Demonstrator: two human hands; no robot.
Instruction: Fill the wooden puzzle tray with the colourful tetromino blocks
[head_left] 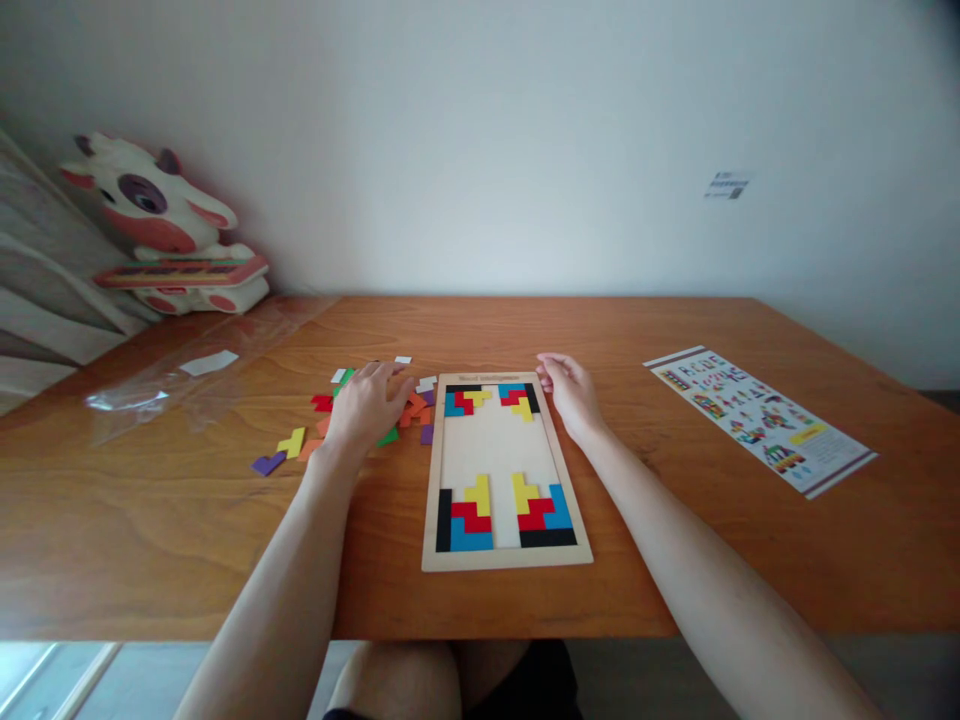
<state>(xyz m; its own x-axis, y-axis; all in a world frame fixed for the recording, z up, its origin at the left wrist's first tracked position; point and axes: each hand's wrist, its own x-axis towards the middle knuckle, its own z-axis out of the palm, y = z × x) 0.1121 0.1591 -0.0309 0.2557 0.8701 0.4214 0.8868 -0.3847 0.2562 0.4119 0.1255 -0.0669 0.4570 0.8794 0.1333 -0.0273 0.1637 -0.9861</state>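
Note:
My left hand (367, 403) is over a loose pile of coloured puzzle pieces, its fingers stretched out and the thumb apart; its fingertips are partly hidden. Around it lie orange pieces (417, 407), a yellow piece (292, 443), a purple piece (268, 464) and a red piece (322, 403). A wooden puzzle board (507, 562) lies flat between my arms. Each of its corners holds a cluster of yellow, red, blue and black pieces, with bare board between them. Beside the board's upper right corner, my right hand (571, 396) rests with its fingers loosely curled, nothing visible in them.
A printed pattern sheet (761, 420) lies on the table's right side. Clear plastic wrapping (150, 395) is spread on the left, in front of a cow-shaped toy keyboard (180, 235). The wall (525, 150) stands behind the wooden table (637, 600).

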